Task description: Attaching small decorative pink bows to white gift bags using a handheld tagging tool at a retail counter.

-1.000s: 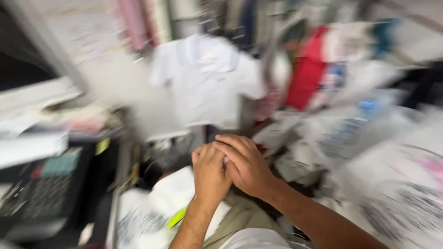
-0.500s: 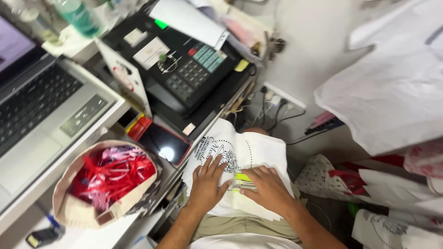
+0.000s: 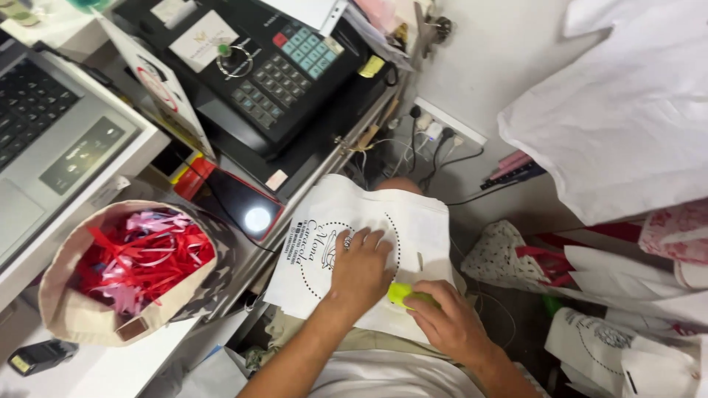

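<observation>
Both hands work on a white printed cloth bag (image 3: 354,221) — left hand (image 3: 359,269) flat, pinning it taut; right hand (image 3: 442,320) gripping a yellow-green marker (image 3: 402,295) against it.

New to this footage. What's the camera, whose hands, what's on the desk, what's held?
There is no robot. One camera sits on a person's head and looks down at their own two bare hands. The left hand lies flat on a white printed cloth bag spread on their lap. The right hand pinches a small yellow-green object against the bag; what it is cannot be told. On the desk to the left are a black cash register, a grey laptop, a phone with a lit screen, and a fabric basket of red and pink ribbons. More white cloth bags lie at the right.
</observation>
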